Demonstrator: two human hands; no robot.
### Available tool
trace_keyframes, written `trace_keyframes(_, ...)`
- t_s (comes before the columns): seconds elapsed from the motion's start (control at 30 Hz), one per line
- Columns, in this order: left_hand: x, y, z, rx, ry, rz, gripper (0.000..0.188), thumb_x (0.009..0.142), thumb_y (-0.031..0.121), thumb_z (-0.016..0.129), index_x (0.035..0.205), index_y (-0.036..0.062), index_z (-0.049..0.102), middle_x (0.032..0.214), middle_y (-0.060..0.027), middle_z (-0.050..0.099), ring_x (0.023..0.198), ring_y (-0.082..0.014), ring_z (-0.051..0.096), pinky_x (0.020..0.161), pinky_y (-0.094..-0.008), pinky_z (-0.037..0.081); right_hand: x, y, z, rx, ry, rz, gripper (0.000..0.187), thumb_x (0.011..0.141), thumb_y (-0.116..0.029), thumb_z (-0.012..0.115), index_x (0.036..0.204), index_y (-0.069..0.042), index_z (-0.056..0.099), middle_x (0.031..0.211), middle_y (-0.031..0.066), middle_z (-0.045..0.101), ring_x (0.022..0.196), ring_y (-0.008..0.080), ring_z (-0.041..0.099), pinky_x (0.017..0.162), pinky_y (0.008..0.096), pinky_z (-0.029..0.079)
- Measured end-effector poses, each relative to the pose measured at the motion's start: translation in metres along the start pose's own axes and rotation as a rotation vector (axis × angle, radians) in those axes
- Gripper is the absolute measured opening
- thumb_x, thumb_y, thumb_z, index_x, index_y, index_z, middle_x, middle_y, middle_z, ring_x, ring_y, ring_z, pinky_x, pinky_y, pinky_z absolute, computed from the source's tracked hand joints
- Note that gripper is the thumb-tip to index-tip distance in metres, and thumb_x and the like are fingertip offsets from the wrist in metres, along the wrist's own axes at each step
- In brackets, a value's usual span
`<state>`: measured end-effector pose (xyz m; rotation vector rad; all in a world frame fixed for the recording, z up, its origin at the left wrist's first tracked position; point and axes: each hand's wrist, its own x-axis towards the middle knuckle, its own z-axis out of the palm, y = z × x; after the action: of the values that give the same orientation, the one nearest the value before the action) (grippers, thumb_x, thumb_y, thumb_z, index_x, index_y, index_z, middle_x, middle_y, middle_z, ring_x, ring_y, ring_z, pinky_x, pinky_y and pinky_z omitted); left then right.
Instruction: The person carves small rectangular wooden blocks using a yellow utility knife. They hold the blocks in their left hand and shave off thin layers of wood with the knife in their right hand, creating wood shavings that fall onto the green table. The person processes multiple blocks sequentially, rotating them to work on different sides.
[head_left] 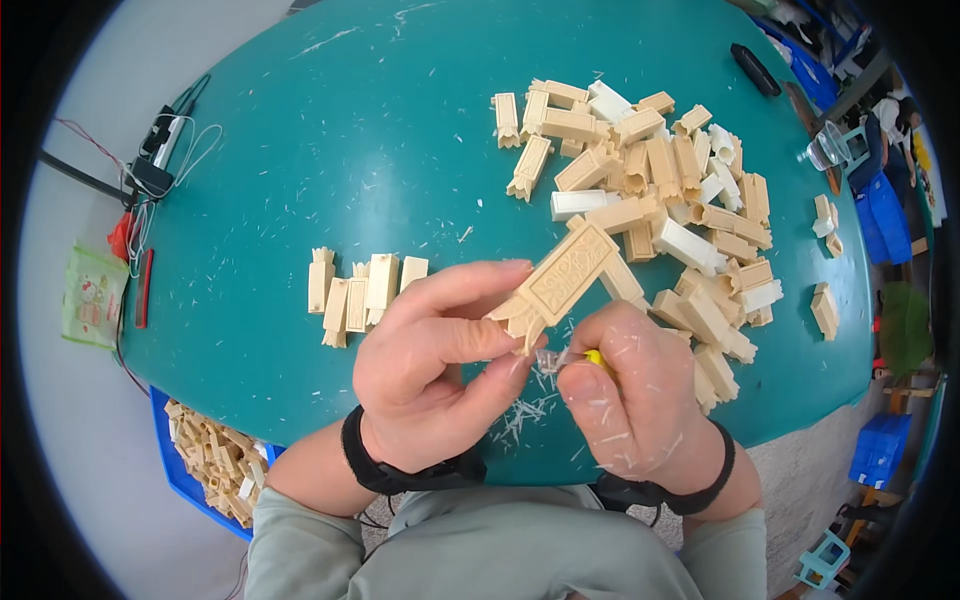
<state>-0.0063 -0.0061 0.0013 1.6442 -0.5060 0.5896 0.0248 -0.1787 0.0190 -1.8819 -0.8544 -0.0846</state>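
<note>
My left hand point(440, 360) is closed round a cream rectangular block point(565, 278) with a raised ornament on its face and a jagged, petal-like end. It holds the block tilted, jagged end down and toward my right hand. My right hand point(640, 390) grips a small yellow-handled trimming knife point(598, 362); most of the handle is hidden in the fist. The short blade is by the block's jagged end, but I cannot tell if it touches. Thin pale shavings point(525, 415) lie on the table below and cling to my right hand.
A large heap of cream and white blocks point(660, 170) covers the right of the green table point(330, 150). Several blocks point(380, 285) stand left of my hands. A blue bin point(180, 480) full of blocks sits at lower left. A black object point(755, 70) lies at far right.
</note>
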Motion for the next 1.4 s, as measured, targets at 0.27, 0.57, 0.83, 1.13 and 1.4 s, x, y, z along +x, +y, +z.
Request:
trace_keyframes(0.27,-0.001,-0.002,-0.001,0.132,0.007,0.072,0.027,0.068,-0.013,0.064,0.090,-0.0011,0.054,0.112,-0.0257,0.051,0.088,-0.0284,0.063,0.072,-0.0335,0.055,0.001,0.003,0.002,-0.041,0.005,-0.016,0.024,0.081,-0.024,0.064,0.078,-0.004,0.050,0.064,0.0078,0.049,0.047,0.0227,0.048,0.040,0.0307,0.036)
trace_keyframes(0.57,-0.002,0.007,-0.001,0.283,0.015,0.094,0.024,0.066,-0.011,0.068,0.085,-0.0003,0.058,0.110,-0.0229,0.053,0.090,-0.0260,0.062,0.072,-0.0304,0.054,0.002,0.007,0.003,-0.111,0.079,-0.034,0.024,0.081,-0.023,0.064,0.077,-0.004,0.051,0.065,0.0078,0.049,0.050,0.0233,0.049,0.041,0.0309,0.038)
trace_keyframes(0.83,0.002,0.004,-0.001,0.086,0.074,-0.018,0.024,0.066,-0.007,0.071,0.085,0.0003,0.058,0.106,-0.0196,0.055,0.088,-0.0215,0.061,0.073,-0.0294,0.051,0.003,0.004,-0.007,0.079,0.038,0.064,0.022,0.082,-0.021,0.064,0.079,-0.002,0.051,0.067,0.0065,0.051,0.053,0.0160,0.048,0.047,0.0251,0.038)
trace_keyframes(1.13,0.007,-0.003,-0.003,0.213,0.059,-0.237,0.028,0.070,-0.001,0.068,0.095,0.0019,0.057,0.114,-0.0180,0.052,0.107,-0.0245,0.052,0.090,-0.0338,0.041,0.003,0.009,-0.004,0.297,0.240,0.307,0.023,0.078,-0.011,0.068,0.093,-0.001,0.055,0.071,0.0024,0.053,0.059,0.0078,0.046,0.052,0.0218,0.038)
trace_keyframes(1.4,0.001,-0.001,-0.002,-0.116,-0.182,-0.393,0.037,0.074,-0.002,0.061,0.110,-0.0002,0.050,0.105,-0.0118,0.055,0.095,-0.0189,0.055,0.080,-0.0272,0.044,0.005,0.011,-0.007,0.122,0.025,0.043,0.028,0.081,-0.020,0.065,0.098,-0.002,0.053,0.077,0.0093,0.055,0.063,0.0173,0.052,0.054,0.0262,0.041)
